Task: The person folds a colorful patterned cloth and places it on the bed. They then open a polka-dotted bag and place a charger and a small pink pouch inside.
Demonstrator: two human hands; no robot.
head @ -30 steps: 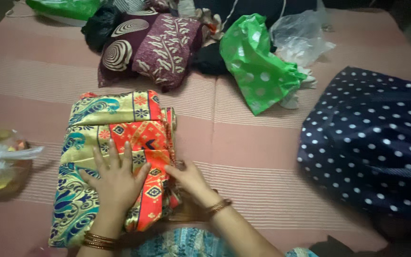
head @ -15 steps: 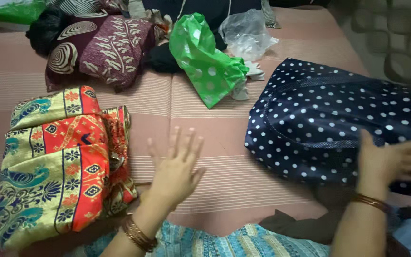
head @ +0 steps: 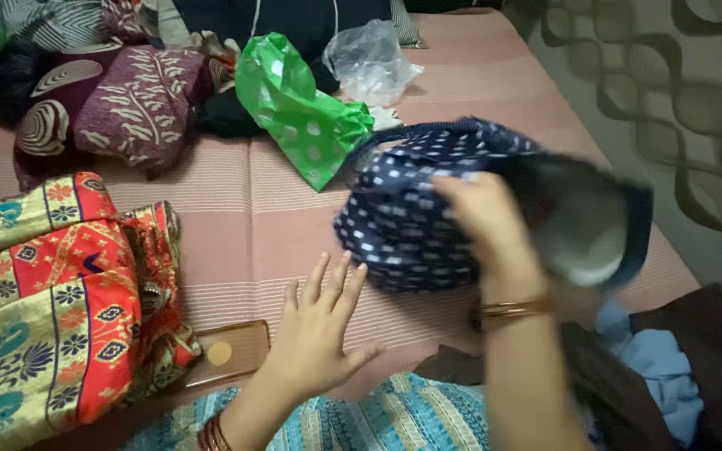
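Since half-second ago, our right hand [head: 482, 219] has lifted dotted bag [head: 428, 209] off bed [head: 294, 217], gripping its rim. Left hand [head: 319, 330] open, empty, hovering. Bag looks soft, light, floppy; rim holds best.

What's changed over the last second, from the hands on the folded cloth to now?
Both hands left the folded patterned cloth. The right hand went to the navy polka-dot bag, gripped it and lifted it toward the middle. The left hand now hovers open over the pink bedsheet. The cloth, green bag and maroon cloth pile stayed put.
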